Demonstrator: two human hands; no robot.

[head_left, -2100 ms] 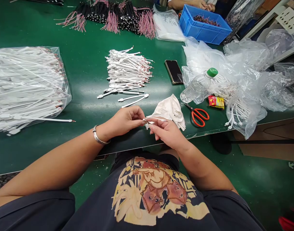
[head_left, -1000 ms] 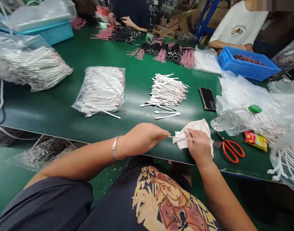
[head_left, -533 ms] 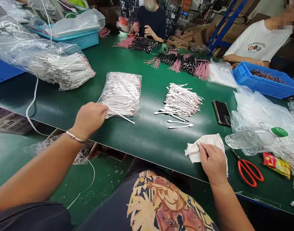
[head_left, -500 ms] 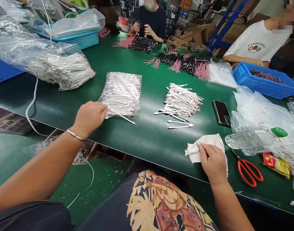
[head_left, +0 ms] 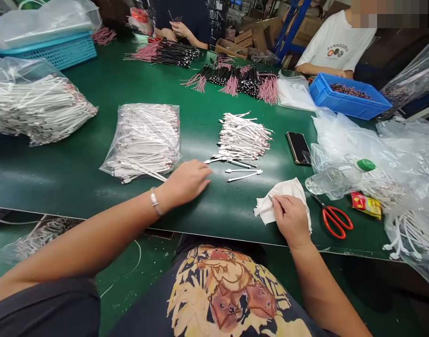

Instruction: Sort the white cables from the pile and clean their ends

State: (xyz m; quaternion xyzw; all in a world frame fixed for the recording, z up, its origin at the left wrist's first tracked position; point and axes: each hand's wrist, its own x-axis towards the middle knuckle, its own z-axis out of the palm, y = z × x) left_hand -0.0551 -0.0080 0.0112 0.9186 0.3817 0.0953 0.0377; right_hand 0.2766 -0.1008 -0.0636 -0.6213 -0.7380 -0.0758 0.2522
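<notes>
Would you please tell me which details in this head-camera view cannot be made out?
- What the right hand pinches: hidden by its fingers and the white cloth.
- Cable ends in the clear plastic bag: blurred by the film.
- Writing on the white bag: too small.
- Contents of the blue crate: too small to identify.

This is a cable-assembly workshop: a long green workbench (head_left: 63, 171) carries bagged white cables (head_left: 144, 140) and pink-and-black wire bundles (head_left: 235, 82), with a co-worker (head_left: 336, 42) across it and cardboard boxes (head_left: 260, 40) at upper right.
</notes>
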